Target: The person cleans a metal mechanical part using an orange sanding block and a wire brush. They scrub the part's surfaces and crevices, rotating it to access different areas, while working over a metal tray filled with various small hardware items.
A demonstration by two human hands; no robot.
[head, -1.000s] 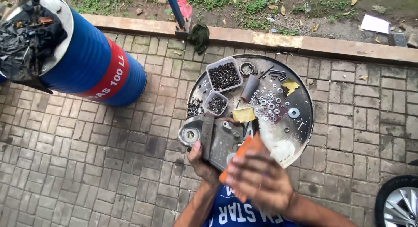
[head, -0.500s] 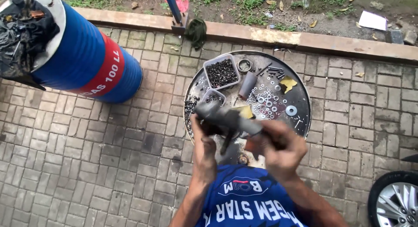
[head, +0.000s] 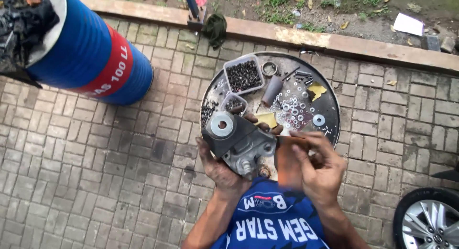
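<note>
Grey cast-metal bracket point(head: 239, 141), grimy, large washer-like ring at top, stud at bottom, held above round metal tray point(head: 330, 103). Left hand point(head: 222, 170) grip clenched under bracket. Right hand point(head: 318, 165) grip grasping orange-brown sheet point(head: 289, 165), sheet edge touching bracket.

At the centre of the frame the left hand point(head: 221, 168) grips a grey metal part point(head: 238, 140) from below, a round disc on its upper left end. The right hand point(head: 319, 167), lower right of centre, holds a brown sheet point(head: 289, 164) against the part's right edge. Behind them a round tray point(head: 334, 103) holds two tubs of dark bits point(head: 244, 75), washers point(head: 291, 110) and a cylinder point(head: 272, 90). A blue drum point(head: 81, 48) lies at upper left; a wheel point(head: 427, 220) shows at lower right.
</note>
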